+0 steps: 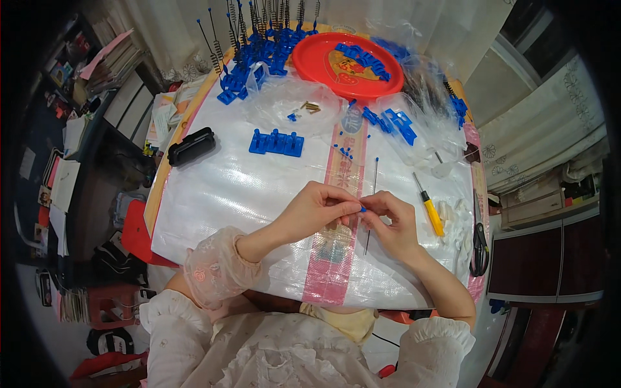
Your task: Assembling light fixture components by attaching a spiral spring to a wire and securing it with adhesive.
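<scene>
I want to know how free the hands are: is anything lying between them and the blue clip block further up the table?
Nothing visible does. Both the left hand and right hand pinch a small blue piece on a thin rod. The white sheet up to the blue clip block lies bare.

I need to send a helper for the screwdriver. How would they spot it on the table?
On the white woven sheet, look right of the right hand. The screwdriver lies between that hand and the black scissors, the only yellow-handled tool there.
</scene>
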Available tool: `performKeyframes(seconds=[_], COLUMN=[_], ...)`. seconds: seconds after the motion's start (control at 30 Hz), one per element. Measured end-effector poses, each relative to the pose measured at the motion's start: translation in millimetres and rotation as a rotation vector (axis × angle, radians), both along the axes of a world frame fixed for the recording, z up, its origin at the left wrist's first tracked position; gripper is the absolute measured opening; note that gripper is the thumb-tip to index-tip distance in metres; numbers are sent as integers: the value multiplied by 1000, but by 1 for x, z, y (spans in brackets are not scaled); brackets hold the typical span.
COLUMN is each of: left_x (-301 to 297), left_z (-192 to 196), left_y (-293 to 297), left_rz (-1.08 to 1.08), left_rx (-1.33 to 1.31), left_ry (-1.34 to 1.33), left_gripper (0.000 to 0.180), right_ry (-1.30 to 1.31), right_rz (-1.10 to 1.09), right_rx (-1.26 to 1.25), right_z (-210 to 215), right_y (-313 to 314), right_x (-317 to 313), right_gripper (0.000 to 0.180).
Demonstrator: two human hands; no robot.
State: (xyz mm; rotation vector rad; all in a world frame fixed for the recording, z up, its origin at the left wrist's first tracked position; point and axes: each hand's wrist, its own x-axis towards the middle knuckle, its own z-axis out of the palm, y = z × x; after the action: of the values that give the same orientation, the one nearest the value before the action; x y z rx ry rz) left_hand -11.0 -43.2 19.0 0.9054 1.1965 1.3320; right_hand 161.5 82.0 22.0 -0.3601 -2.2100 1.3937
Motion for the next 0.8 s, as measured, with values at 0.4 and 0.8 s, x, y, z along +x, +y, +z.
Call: performKeyframes(seconds=[0.4, 0.8], left_x=[-20, -90], left_z=[21, 33], left_y=[-9, 4], left_rz=[150, 492], left_rx=[82, -236], left_ry=[435, 838], left_gripper=[20, 31], right_ry=[160, 5], right_rz=[-3, -27], right_rx=[149, -55], right_z=[6, 9], right_y=[-1, -1], right_x=[5, 4], right_gripper=[15, 13])
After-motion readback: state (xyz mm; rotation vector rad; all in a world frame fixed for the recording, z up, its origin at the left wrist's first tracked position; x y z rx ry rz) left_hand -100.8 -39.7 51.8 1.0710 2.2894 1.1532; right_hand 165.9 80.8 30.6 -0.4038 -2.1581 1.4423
